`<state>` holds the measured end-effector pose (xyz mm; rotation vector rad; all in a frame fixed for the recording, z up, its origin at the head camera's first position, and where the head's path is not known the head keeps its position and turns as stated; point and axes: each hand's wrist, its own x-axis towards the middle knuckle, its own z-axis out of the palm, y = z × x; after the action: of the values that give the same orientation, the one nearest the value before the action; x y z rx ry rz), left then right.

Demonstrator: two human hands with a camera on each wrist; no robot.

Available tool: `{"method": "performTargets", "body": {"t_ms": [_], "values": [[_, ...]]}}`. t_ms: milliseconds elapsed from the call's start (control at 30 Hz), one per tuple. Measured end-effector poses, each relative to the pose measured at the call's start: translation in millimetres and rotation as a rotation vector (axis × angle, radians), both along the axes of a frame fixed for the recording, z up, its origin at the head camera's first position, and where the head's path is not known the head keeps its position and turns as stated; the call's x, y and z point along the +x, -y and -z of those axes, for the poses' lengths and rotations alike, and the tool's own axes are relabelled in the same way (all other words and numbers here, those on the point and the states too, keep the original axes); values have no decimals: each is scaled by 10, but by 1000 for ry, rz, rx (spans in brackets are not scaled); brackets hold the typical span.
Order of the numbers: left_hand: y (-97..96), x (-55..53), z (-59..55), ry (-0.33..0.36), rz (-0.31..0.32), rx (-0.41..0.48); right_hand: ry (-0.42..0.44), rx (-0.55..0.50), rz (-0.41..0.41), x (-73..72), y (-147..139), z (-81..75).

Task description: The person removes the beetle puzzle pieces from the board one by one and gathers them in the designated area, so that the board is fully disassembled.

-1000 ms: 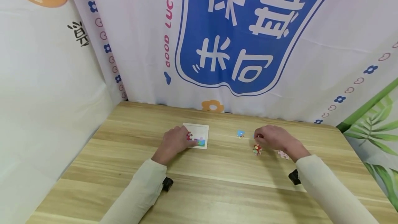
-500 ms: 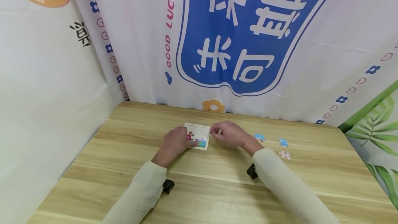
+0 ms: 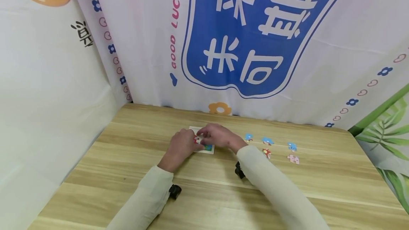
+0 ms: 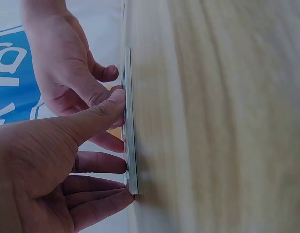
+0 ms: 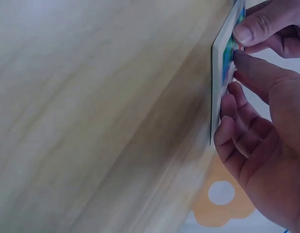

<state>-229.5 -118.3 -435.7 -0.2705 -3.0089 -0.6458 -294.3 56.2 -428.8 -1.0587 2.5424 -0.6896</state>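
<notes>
A small white-framed jigsaw puzzle board (image 3: 209, 152) lies on the wooden table, partly filled with coloured pieces and largely covered by both hands. My left hand (image 3: 182, 146) holds the board at its left side, fingers at the edge and thumb over its face, as the left wrist view shows. Over the middle of the board, my right hand (image 3: 218, 137) pinches a puzzle piece (image 3: 198, 138) between thumb and index finger, close to the left thumb. In the right wrist view, the right hand's other fingers (image 5: 225, 128) curl beside the board's edge.
Right of the board lie several loose puzzle pieces: blue ones (image 3: 267, 140), a red one (image 3: 266, 153) and a pink one (image 3: 293, 159). A printed cloth (image 3: 153, 45) hangs behind the table (image 3: 204, 194), and a white cloth (image 3: 48, 98) borders its left side.
My right hand has moved left from the loose pieces to the board, bringing a puzzle piece with it. The left hand has stayed on the board.
</notes>
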Motion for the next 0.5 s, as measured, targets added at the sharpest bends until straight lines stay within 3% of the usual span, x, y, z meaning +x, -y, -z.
{"method": "performTargets", "body": {"t_ms": [267,500], "values": [[-15,8,-14,-5,7,-7,61,-40,67,-6,37,-1],[-17,-6,-5,-9,4,3,21,-100,177,-28,131,-21]]}}
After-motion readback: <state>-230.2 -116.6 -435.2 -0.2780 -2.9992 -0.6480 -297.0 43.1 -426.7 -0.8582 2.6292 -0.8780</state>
